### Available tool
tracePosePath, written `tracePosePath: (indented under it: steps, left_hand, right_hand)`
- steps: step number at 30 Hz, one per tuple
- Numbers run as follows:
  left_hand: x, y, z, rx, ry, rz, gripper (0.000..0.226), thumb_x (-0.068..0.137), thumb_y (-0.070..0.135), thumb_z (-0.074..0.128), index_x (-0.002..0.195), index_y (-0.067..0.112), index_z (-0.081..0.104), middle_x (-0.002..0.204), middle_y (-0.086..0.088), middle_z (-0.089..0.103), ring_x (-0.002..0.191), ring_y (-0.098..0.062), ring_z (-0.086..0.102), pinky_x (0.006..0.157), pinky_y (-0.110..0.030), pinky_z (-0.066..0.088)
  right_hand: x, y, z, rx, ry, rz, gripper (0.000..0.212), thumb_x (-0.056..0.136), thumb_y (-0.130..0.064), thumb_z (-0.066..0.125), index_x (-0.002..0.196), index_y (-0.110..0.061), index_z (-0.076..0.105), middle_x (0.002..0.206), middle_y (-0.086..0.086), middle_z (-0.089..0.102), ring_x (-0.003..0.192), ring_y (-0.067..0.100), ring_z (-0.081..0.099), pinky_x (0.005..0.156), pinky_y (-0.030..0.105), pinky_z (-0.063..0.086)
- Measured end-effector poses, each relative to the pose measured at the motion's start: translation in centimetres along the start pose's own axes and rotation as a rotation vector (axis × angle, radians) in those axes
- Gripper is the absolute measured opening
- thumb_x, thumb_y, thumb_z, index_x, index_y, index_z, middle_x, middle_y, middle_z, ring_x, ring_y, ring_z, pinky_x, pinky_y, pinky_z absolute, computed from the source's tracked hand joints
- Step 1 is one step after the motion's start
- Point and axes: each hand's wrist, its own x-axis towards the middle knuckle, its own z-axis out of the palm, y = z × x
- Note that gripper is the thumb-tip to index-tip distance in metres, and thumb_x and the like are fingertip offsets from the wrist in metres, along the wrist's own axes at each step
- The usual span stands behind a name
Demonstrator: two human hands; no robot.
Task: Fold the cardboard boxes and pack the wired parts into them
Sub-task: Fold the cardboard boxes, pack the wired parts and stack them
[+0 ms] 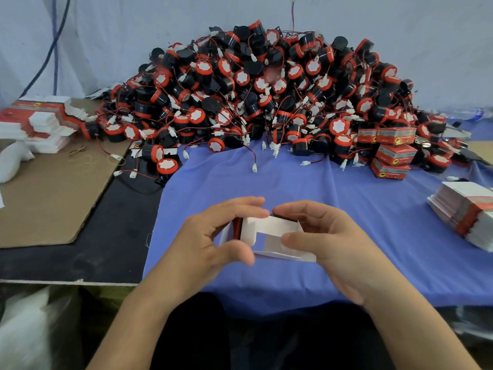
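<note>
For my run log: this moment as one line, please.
step: folding | left hand: grips box | right hand: grips box | parts pile: behind, untouched

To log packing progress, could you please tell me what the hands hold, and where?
One partly folded cardboard box: the left hand grips its left end, the right hand its right end.

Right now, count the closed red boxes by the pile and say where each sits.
4 closed boxes, at the parts pile's right edge: two side by side on top, one beneath, one lowest, on the blue cloth. Others may be buried.
</note>
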Motion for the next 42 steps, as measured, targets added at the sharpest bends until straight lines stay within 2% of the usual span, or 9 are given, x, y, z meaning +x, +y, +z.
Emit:
tracePosePath:
  steps: [4,9,15,19,23,27,32,38,42]
  left_hand:
    - [-0.3,0.0,1.2,-0.152,0.108,-0.03,0.037,0.093,0.052,0.061,0.128,0.044,0.066,0.134,0.014,0.067,0.118,0.0,0.062,0.091,-0.014,0.048]
    - [-0.2,-0.5,2.1,-0.239,0.216,-0.059,0.032,0.09,0.017,0.075,0.121,0.024,0.072,0.121,0.006,0.074,0.115,-0.008,0.067,0.092,-0.017,0.051]
    - [-0.2,-0.7,2.0,-0.34,0.323,-0.114,0.027,0.088,0.015,0.074,0.11,0.029,0.077,0.114,0.002,0.076,0.107,-0.01,0.07,0.087,-0.016,0.053]
    - [-0.3,-0.2,2.4,-0.279,0.306,-0.057,0.026,0.091,0.003,0.069,0.097,0.026,0.078,0.117,0.01,0.075,0.113,-0.007,0.069,0.087,-0.013,0.051]
    - [-0.6,0.6,2.6,-0.166,0.335,0.017,0.027,0.093,0.0,0.067,0.088,0.025,0.078,0.119,0.013,0.074,0.114,-0.006,0.067,0.086,-0.012,0.049]
    - [-0.9,0.6,2.3,-0.142,0.306,0.046,0.023,0.092,0.005,0.068,0.085,0.024,0.077,0.121,0.014,0.073,0.118,-0.009,0.066,0.086,-0.013,0.048]
    - [-1.4,0.3,2.2,0.117,0.27,0.162,0.025,0.098,0.01,0.062,0.094,0.03,0.076,0.13,0.014,0.066,0.128,-0.013,0.06,0.095,-0.018,0.047]
    - [-2.2,-0.6,3.0,0.224,0.23,0.207,0.028,0.099,0.008,0.057,0.102,0.028,0.076,0.139,0.022,0.057,0.137,-0.007,0.052,0.102,-0.058,0.05]
    - [-2.3,-0.4,3.8,0.215,0.276,0.206,0.022,0.1,0.013,0.058,0.103,0.027,0.074,0.136,0.021,0.06,0.137,-0.008,0.052,0.11,-0.047,0.045]
  right_hand:
    - [-0.5,0.0,0.4,-0.074,0.045,-0.037,0.041,0.085,0.009,0.069,0.1,-0.028,0.079,0.107,-0.004,0.077,0.103,0.015,0.071,0.078,0.023,0.056]
    - [-1.1,-0.3,1.0,-0.173,0.057,-0.048,0.034,0.08,-0.023,0.069,0.111,-0.035,0.075,0.115,-0.009,0.075,0.105,0.019,0.071,0.095,0.053,0.057]
    - [-1.6,-0.3,0.1,0.193,-0.124,-0.055,0.035,0.093,-0.025,0.062,0.126,-0.026,0.073,0.131,-0.001,0.07,0.125,0.015,0.064,0.1,0.032,0.055]
    - [-1.8,1.2,1.2,0.127,-0.002,-0.138,0.051,0.084,-0.032,0.074,0.134,-0.027,0.067,0.139,-0.008,0.065,0.138,0.01,0.052,0.106,0.032,0.05]
    - [-1.9,2.1,3.1,0.148,0.159,-0.238,0.042,0.082,-0.03,0.081,0.122,-0.029,0.069,0.132,-0.005,0.069,0.132,0.016,0.058,0.085,0.025,0.057]
    - [-1.8,1.8,2.9,0.194,0.211,-0.221,0.039,0.071,-0.041,0.084,0.103,-0.029,0.066,0.126,-0.002,0.072,0.118,0.023,0.066,0.091,0.038,0.055]
    - [-1.8,1.6,2.9,0.264,0.185,-0.212,0.033,0.072,-0.036,0.085,0.099,-0.027,0.067,0.124,0.001,0.074,0.116,0.019,0.067,0.085,0.023,0.056]
    - [-2.0,2.0,2.9,0.303,0.207,-0.222,0.029,0.072,-0.027,0.084,0.096,-0.028,0.069,0.124,0.003,0.074,0.123,0.023,0.065,0.088,0.023,0.055]
    - [-2.1,2.4,3.3,0.285,0.254,-0.306,0.026,0.076,-0.012,0.082,0.083,-0.019,0.059,0.117,0.007,0.075,0.123,0.021,0.065,0.081,0.022,0.056]
